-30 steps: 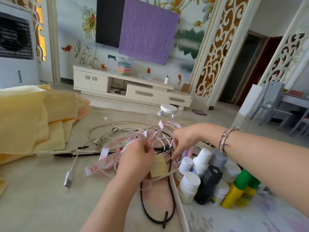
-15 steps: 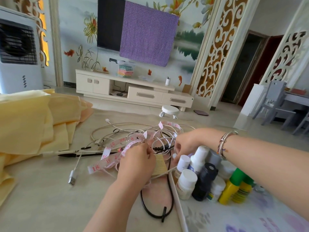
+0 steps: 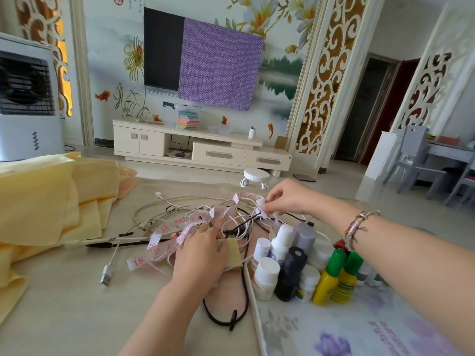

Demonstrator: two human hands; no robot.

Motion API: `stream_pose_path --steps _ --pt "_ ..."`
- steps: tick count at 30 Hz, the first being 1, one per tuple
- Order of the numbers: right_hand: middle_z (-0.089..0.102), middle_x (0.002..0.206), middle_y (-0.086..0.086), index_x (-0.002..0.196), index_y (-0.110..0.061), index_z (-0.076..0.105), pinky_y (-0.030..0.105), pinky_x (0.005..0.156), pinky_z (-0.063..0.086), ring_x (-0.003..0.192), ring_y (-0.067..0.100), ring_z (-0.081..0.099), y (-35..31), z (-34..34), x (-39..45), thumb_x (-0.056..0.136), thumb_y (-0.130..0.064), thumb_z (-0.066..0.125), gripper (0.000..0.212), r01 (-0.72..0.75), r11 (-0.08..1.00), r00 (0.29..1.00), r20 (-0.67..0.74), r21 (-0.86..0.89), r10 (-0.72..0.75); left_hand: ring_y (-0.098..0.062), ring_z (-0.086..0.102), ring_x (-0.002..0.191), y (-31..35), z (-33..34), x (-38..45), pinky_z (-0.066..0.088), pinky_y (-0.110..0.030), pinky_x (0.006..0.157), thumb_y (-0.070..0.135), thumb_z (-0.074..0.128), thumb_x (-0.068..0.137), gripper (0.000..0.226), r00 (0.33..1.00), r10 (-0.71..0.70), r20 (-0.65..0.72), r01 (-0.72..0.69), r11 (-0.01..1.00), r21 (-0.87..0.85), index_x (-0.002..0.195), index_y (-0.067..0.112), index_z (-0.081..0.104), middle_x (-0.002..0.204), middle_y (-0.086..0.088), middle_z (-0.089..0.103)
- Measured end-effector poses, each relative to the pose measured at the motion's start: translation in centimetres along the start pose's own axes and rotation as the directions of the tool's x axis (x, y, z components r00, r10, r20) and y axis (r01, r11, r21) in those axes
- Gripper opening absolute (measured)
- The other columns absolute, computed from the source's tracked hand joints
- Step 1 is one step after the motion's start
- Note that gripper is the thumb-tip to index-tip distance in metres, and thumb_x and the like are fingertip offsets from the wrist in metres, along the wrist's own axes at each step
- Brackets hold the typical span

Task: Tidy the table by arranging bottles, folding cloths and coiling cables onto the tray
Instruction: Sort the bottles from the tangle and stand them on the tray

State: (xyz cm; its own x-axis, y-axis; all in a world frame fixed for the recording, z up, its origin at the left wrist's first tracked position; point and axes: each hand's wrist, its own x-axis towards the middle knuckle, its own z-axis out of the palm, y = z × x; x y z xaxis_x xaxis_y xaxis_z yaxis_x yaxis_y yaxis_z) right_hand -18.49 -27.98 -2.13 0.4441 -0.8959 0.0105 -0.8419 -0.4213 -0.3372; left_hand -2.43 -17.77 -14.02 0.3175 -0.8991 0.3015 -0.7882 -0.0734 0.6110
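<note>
**Tangle of Cables and Tape, Mid-Sort**

While pinning down the near edge of the cable tangle, rested the left hand with fingers curled over a yellowish card and a run of the measuring tape; grasping both, as far as could be told (fingertips hidden under the knuckles).

Head view, the only one. Pinched a small white plug between thumb and fingertips of the right hand, raised just above the far side of the heap. Lay in the middle of the table, that heap: white cords, a black cable, pink tape all interlaced. No single long axis to the pile; looped toward the near edge, the black cable, with its end pointing at the viewer; pointed near-left, the USB plug on its white lead.

Judged light, limp and springy, likely to drag neighbours along when pulled; best taken at a plug end and drawn out strand by strand rather than lifted from mid-loop.

Stood upright and packed close, the bottles, on the far-left corner of the tray, just right of the tangle. Lay heaped at left, the yellow cloths, apparently unfolded.
</note>
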Motion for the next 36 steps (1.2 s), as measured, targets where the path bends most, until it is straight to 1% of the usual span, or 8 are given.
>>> stream_pose_path --steps 4,7,10,14,18,23,31,36 --pt "0.072 0.076 0.004 0.07 -0.022 0.073 0.031 0.068 0.053 0.078 0.025 0.069 0.6 0.3 0.2 0.081 -0.027 0.071 0.012 0.003 0.999 0.979 -0.206 0.033 0.004 -0.02 0.052 0.103 -0.1 -0.2 0.0 0.046 -0.039 0.088 0.03 0.045 0.089 0.019 0.999 -0.028 0.031 0.029 0.999 -0.018 0.093 0.02 0.06 0.103 0.004 0.058" --pt "0.07 0.081 -0.004 0.085 -0.02 0.074 0.026 0.059 0.048 0.079 0.016 0.066 0.4 0.2 0.9 0.082 -0.028 0.071 0.01 0.017 0.982 0.953 -0.3 0.188 0.041 -0.019 0.055 0.1 -0.2 -0.3 0.2 0.047 -0.037 0.086 0.031 0.047 0.089 0.018 0.998 -0.033 0.045 0.035 0.999 -0.041 0.098 0.023 0.061 0.102 0.004 0.06" --pt "0.064 0.077 -0.007 0.092 -0.015 0.073 0.02 0.054 0.036 0.067 0.008 0.054 -0.4 -0.2 1.6 0.081 -0.027 0.073 0.015 0.002 0.938 0.951 -0.291 0.348 0.106 -0.019 0.056 0.1 -0.2 -0.3 0.5 0.047 -0.035 0.085 0.03 0.047 0.09 0.019 0.998 -0.032 0.053 0.034 0.999 -0.034 0.102 0.024 0.061 0.104 0.004 0.06" --pt "0.069 0.093 0.001 0.091 -0.018 0.064 0.023 0.063 0.045 0.072 0.008 0.059 -1.8 -1.7 -0.6 0.085 -0.023 0.069 0.009 0.042 0.82 0.953 -0.269 0.571 0.139 -0.021 0.056 0.101 -0.2 -0.2 0.6 0.048 -0.037 0.086 0.031 0.047 0.089 0.022 0.998 -0.029 0.063 0.03 0.999 -0.016 0.105 0.021 0.059 0.105 0.002 0.061" --pt "0.069 0.089 0.001 0.1 -0.015 0.058 0.028 0.066 0.048 0.07 0.01 0.062 -2.1 -1.8 -6.3 0.088 -0.015 0.066 0.015 0.158 0.728 0.919 -0.369 0.667 0.139 -0.026 0.052 0.108 -0.1 -0.1 0.4 0.046 -0.039 0.091 0.032 0.046 0.09 0.027 0.997 -0.024 0.067 0.021 0.999 0.037 0.11 0.018 0.057 0.115 -0.002 0.059" --pt "0.069 0.092 0.007 0.105 -0.013 0.058 0.032 0.067 0.046 0.077 0.014 0.062 0.1 -0.9 -14.6 0.087 -0.012 0.065 0.019 0.199 0.563 0.882 -0.397 0.802 0.255 -0.029 0.041 0.124 0.6 0.1 -0.6 0.039 -0.041 0.101 0.034 0.046 0.093 0.041 0.997 -0.02 0.075 0.012 0.995 0.103 0.13 0.018 0.048 0.132 -0.006 0.048" --pt "0.061 0.069 -0.005 0.094 -0.016 0.058 0.022 0.054 0.036 0.054 0.005 0.049 6.5 1.8 -19.6 0.088 -0.013 0.066 0.01 0.059 0.626 0.877 -0.34 0.777 0.339 -0.03 0.041 0.125 0.9 0.1 -1.6 0.039 -0.044 0.1 0.035 0.052 0.091 0.04 0.999 -0.027 0.041 0.023 0.994 0.105 0.124 0.013 0.05 0.13 -0.009 0.049" --pt "0.066 0.067 0.002 0.09 -0.017 0.059 0.015 0.05 0.039 0.053 0.007 0.055 9.4 1.9 -19.0 0.087 -0.01 0.066 0.011 -0.09 0.773 0.894 -0.291 0.628 0.34 -0.031 0.042 0.123 0.9 0.2 -1.6 0.04 -0.045 0.099 0.035 0.052 0.091 0.04 0.999 -0.035 0.042 0.03 0.994 0.11 0.124 0.013 0.05 0.13 -0.009 0.049"
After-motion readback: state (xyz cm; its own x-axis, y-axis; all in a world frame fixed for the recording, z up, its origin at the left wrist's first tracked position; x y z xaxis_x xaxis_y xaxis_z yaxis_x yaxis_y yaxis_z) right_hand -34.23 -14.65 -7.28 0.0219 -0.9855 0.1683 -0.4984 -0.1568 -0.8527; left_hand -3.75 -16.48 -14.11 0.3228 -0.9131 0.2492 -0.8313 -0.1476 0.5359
